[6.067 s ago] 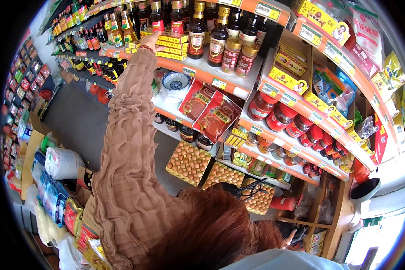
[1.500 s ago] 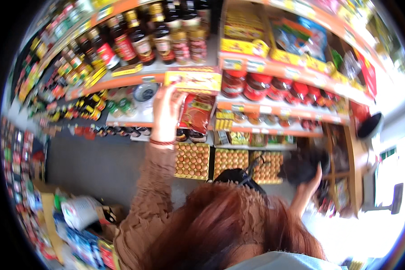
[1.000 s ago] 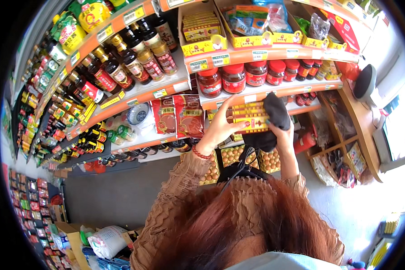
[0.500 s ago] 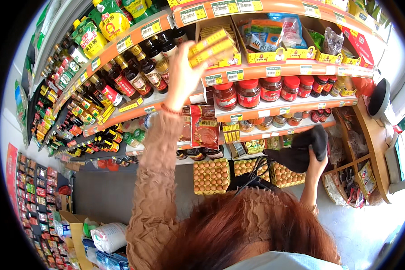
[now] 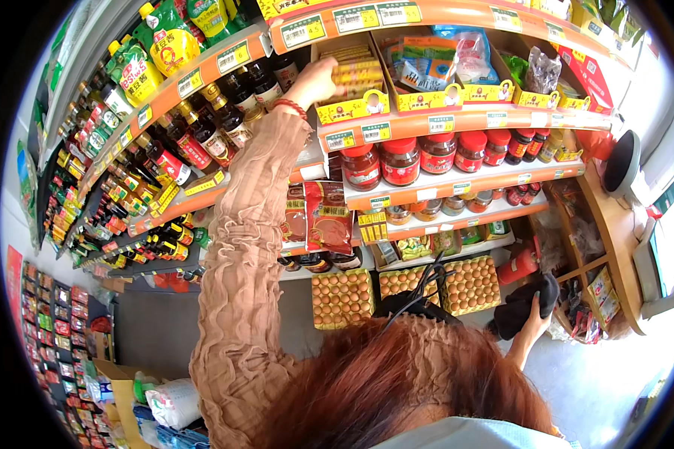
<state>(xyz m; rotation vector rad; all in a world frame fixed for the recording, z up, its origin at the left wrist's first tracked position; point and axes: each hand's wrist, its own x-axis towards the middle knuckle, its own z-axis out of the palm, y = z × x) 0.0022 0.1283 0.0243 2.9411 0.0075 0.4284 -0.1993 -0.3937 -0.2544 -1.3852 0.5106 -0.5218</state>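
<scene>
My left hand (image 5: 316, 84) reaches into a yellow-edged display carton (image 5: 352, 109) on the shelf. Its fingers are closed round a small stack of yellow boxes (image 5: 358, 73), which sits inside the carton in front of more such packs. Part of the grip is hidden behind the boxes. Down at the right, my right hand (image 5: 532, 331) grips a bunched black cloth (image 5: 523, 305), held away from the shelves.
Beside the carton stand boxes of sachets (image 5: 427, 63). Red-lidded jars (image 5: 401, 161) line the shelf below, and dark sauce bottles (image 5: 225, 127) fill the left. Egg trays (image 5: 342, 299) rest low down. A wooden shelf unit (image 5: 614, 247) stands at the right.
My left hand has brought the yellow boxes from in front of the shelf into the display carton. My right hand has lowered the black cloth slightly to the right.
</scene>
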